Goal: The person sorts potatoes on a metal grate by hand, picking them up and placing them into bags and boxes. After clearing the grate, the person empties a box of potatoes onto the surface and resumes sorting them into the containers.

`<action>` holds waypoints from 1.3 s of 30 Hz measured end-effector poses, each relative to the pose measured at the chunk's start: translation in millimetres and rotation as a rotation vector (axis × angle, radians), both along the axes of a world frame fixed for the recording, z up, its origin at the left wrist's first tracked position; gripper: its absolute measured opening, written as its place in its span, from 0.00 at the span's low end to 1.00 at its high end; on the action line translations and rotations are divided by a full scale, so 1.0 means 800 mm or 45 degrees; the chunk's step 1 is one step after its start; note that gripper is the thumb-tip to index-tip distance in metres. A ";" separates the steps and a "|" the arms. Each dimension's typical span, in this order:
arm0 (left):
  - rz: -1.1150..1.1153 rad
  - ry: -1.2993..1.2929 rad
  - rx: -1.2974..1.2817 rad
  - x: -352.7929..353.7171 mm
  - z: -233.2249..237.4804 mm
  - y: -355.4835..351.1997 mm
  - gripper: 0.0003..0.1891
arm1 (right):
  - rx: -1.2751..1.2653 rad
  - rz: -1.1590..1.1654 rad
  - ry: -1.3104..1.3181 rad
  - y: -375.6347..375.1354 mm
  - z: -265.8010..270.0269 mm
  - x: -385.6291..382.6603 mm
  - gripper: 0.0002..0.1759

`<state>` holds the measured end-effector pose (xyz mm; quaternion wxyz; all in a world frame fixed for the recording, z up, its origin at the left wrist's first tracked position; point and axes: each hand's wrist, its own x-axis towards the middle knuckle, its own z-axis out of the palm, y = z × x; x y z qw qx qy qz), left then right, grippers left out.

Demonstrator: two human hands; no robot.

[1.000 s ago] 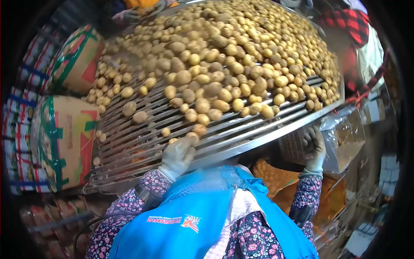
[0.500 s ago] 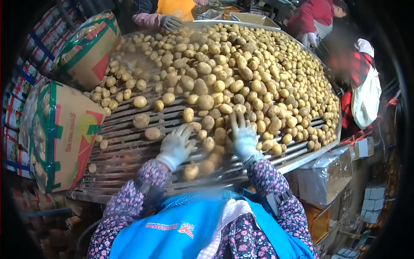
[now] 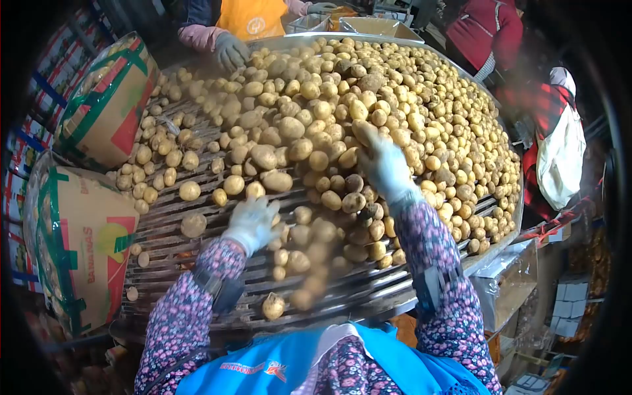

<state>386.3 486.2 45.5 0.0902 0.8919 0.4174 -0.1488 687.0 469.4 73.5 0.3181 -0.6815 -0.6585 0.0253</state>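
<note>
A wide heap of potatoes (image 3: 293, 126) lies on a slatted metal table (image 3: 174, 247). My left hand (image 3: 251, 224), in a pale glove, rests low over the slats at the near edge of the heap, its fingers spread beside a few potatoes. Farther forward, my right hand (image 3: 390, 170), in the same kind of glove, reaches into the heap with its fingers stretched out. Its fingertips meet an oblong brownish potato (image 3: 363, 131); they are partly blurred. Between my arms, several potatoes are smeared by motion, and a single potato (image 3: 273, 306) sits nearer my body.
Two cardboard boxes, a near one (image 3: 85, 247) and a far one (image 3: 105, 108), hold potatoes at the left. Across the table, a co-worker's gloved hand (image 3: 230, 52) touches the heap. Other people stand at the right. A plastic-lined box (image 3: 503, 283) stands below the table's right edge.
My right hand has moved forward, deeper into the heap. My left hand has shifted slightly left and down. Potatoes have slid toward me, and the view has shifted.
</note>
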 end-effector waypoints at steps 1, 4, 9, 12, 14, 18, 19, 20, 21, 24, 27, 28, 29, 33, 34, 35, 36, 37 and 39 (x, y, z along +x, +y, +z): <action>-0.028 -0.052 0.037 -0.015 -0.007 -0.009 0.26 | -0.014 -0.125 -0.008 0.032 0.001 0.008 0.23; 0.112 -0.165 -0.066 -0.039 -0.021 -0.011 0.27 | -0.395 -0.229 -0.347 0.080 -0.014 -0.005 0.21; 0.592 -1.297 -0.876 -0.069 -0.032 0.001 0.24 | -0.561 -0.142 -0.361 0.066 0.003 -0.012 0.18; 0.962 -1.974 -1.563 -0.062 -0.010 -0.002 0.18 | -0.510 0.091 0.028 0.031 0.003 0.009 0.20; 1.043 -2.170 -1.754 -0.043 -0.006 -0.004 0.16 | -0.501 0.073 0.457 0.034 0.027 0.029 0.21; 1.044 -2.136 -1.854 -0.017 -0.026 -0.012 0.12 | -0.202 -0.116 -0.119 0.111 0.057 0.093 0.20; 1.053 -2.082 -1.784 -0.013 -0.034 -0.015 0.11 | -0.272 -0.197 -0.488 0.141 0.070 0.105 0.19; 1.124 -1.981 -1.833 -0.002 -0.013 -0.020 0.11 | -0.240 -0.155 -0.753 0.176 0.063 0.124 0.15; 1.064 -1.938 -1.966 -0.009 -0.046 -0.018 0.14 | -0.196 -0.112 -1.011 0.210 0.051 0.137 0.11; 1.023 -1.821 -1.700 -0.007 -0.037 -0.028 0.14 | -0.494 -0.216 -1.038 0.274 0.002 0.142 0.15; 0.894 -1.600 -1.316 -0.010 -0.033 -0.026 0.12 | -0.643 -0.327 -1.028 0.327 -0.042 0.172 0.17; 0.914 -1.608 -1.244 -0.009 -0.034 -0.026 0.10 | -0.721 -0.246 -1.022 0.341 -0.050 0.188 0.18; 0.944 -1.584 -1.155 -0.011 -0.042 -0.029 0.09 | -0.797 -0.167 -1.023 0.348 -0.054 0.202 0.19; 0.973 -1.495 -0.951 -0.010 -0.008 -0.031 0.07 | -0.543 -0.144 -0.912 0.253 0.015 0.145 0.24; 0.758 -1.363 -0.552 -0.017 -0.008 -0.026 0.08 | -0.417 -0.122 -0.762 0.229 0.022 0.151 0.28; 0.527 -1.211 -0.174 -0.025 -0.011 -0.021 0.09 | -0.247 -0.109 -0.467 0.208 0.018 0.164 0.29; 0.728 -1.486 -0.469 -0.032 -0.020 -0.018 0.10 | -0.064 -0.003 0.202 0.186 0.007 0.169 0.29; 0.919 -1.739 -0.786 -0.035 -0.026 -0.013 0.11 | 0.146 0.085 0.863 0.156 0.002 0.167 0.30; 1.160 -2.146 -1.133 -0.032 -0.016 -0.004 0.15 | -0.215 0.072 1.524 0.051 0.023 0.157 0.33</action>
